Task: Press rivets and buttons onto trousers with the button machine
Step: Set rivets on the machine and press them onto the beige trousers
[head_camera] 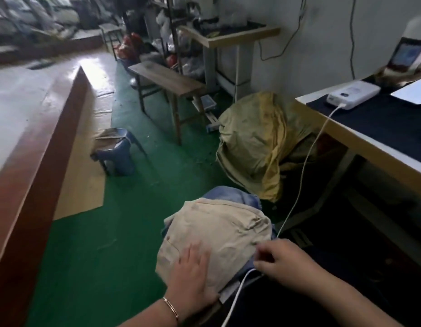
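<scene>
Beige trousers (212, 241), folded atop a pile beside the table (360, 140), are pressed by the flat, spread-fingered left hand (193, 277) while the right hand (282, 263), fingers curled, pinches their edge; fetching step judged, carriage to the unseen button machine required next.

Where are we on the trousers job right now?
Done: the top beige trousers show one fastener near a pocket; the rest can't be judged. In hand: the left hand rests flat on that stack while the right hand pinches at its edge by the white cable. Left: the denim underneath; no button machine visible.
</scene>
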`<state>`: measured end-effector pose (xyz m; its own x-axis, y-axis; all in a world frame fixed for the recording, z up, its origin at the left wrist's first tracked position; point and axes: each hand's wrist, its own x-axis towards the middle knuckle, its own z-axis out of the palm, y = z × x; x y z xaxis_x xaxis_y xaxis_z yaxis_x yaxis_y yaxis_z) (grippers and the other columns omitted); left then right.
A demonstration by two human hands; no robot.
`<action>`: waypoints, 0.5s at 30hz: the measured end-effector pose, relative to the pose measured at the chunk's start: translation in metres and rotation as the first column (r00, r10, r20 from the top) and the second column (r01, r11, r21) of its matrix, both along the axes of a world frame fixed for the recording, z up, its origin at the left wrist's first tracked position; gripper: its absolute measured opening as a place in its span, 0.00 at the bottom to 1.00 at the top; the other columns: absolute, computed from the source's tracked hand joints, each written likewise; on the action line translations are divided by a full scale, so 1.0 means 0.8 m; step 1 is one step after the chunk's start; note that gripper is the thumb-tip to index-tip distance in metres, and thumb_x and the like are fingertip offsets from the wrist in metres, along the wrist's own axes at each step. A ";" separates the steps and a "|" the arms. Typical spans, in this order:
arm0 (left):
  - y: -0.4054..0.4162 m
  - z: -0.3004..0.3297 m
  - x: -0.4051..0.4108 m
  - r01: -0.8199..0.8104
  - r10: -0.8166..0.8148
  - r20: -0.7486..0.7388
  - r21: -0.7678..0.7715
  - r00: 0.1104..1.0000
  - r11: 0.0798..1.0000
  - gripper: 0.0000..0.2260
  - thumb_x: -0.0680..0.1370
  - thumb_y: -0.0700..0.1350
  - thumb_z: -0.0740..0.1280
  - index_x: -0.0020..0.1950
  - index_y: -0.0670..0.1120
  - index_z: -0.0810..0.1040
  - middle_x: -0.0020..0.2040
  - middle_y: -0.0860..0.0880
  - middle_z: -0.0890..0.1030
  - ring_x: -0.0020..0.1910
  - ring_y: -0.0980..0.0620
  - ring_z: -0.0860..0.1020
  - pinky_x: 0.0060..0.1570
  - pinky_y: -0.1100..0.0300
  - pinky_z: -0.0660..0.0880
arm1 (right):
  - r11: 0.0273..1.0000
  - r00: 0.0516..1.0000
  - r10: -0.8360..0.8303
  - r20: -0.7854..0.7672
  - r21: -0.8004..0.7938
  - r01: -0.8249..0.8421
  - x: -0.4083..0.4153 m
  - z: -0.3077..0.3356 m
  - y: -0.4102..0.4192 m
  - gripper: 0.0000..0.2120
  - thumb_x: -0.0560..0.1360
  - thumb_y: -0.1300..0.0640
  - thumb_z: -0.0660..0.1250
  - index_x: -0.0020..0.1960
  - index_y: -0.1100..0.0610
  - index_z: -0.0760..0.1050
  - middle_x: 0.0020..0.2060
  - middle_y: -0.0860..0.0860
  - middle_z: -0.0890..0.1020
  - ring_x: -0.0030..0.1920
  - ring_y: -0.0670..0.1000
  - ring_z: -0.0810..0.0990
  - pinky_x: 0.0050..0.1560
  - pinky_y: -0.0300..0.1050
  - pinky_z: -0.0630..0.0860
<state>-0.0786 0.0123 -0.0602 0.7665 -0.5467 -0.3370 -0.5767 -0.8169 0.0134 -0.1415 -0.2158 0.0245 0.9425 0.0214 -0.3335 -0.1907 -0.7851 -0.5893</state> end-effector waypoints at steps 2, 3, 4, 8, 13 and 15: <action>-0.002 0.004 -0.011 0.051 -0.046 0.043 -0.120 0.998 0.991 0.30 0.61 0.59 0.63 0.57 0.42 0.80 0.55 0.39 0.78 0.50 0.35 0.80 0.48 0.45 0.80 | 0.981 0.993 0.074 0.094 -0.184 -0.056 0.043 -0.020 0.029 0.05 0.75 0.50 0.64 0.50 0.45 0.76 0.47 0.43 0.79 0.52 0.48 0.77 0.48 0.43 0.72; -0.001 0.004 -0.012 0.060 -0.054 0.042 -0.159 0.998 0.985 0.26 0.61 0.57 0.62 0.52 0.43 0.80 0.50 0.43 0.79 0.45 0.40 0.80 0.43 0.49 0.80 | 0.962 0.981 0.141 0.133 -0.252 -0.104 0.059 -0.032 0.039 0.11 0.75 0.49 0.64 0.57 0.45 0.74 0.54 0.46 0.77 0.58 0.50 0.74 0.52 0.45 0.71; -0.001 0.006 -0.008 0.038 -0.041 -0.012 -0.194 0.999 0.980 0.24 0.63 0.56 0.61 0.54 0.45 0.78 0.49 0.46 0.77 0.47 0.43 0.78 0.45 0.52 0.78 | 0.927 0.969 0.209 0.130 -0.343 -0.154 0.071 -0.042 0.045 0.16 0.75 0.48 0.64 0.62 0.46 0.72 0.59 0.48 0.74 0.62 0.52 0.71 0.56 0.47 0.70; 0.007 0.018 0.035 -0.106 0.050 -0.164 -0.352 0.985 0.930 0.10 0.74 0.48 0.63 0.52 0.47 0.78 0.50 0.50 0.80 0.51 0.50 0.76 0.49 0.61 0.69 | 0.792 0.900 0.428 0.078 -0.513 -0.332 0.083 -0.075 0.069 0.27 0.69 0.42 0.68 0.66 0.45 0.68 0.66 0.51 0.67 0.67 0.55 0.63 0.65 0.53 0.60; 0.029 0.054 0.091 -0.191 0.140 -0.208 -0.248 0.968 0.950 0.03 0.74 0.48 0.64 0.40 0.51 0.76 0.38 0.56 0.76 0.42 0.55 0.76 0.41 0.63 0.71 | 0.711 0.838 0.542 0.057 -0.563 -0.421 0.085 -0.088 0.078 0.28 0.70 0.47 0.70 0.69 0.48 0.68 0.70 0.55 0.63 0.69 0.59 0.61 0.66 0.58 0.57; 0.047 0.052 0.100 -0.214 0.222 -0.132 0.068 0.966 0.974 0.09 0.75 0.55 0.62 0.41 0.50 0.73 0.42 0.52 0.77 0.43 0.50 0.76 0.38 0.60 0.69 | 0.663 0.802 0.597 0.011 -0.569 -0.486 0.084 -0.083 0.078 0.26 0.71 0.51 0.69 0.69 0.49 0.69 0.71 0.58 0.62 0.69 0.60 0.60 0.64 0.57 0.60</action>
<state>0.0013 0.0499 -0.0182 0.8092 -0.3504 -0.4717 -0.3803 -0.9242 0.0341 -0.0746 -0.1535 -0.0418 0.8611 0.4266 -0.2765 0.4331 -0.9004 -0.0404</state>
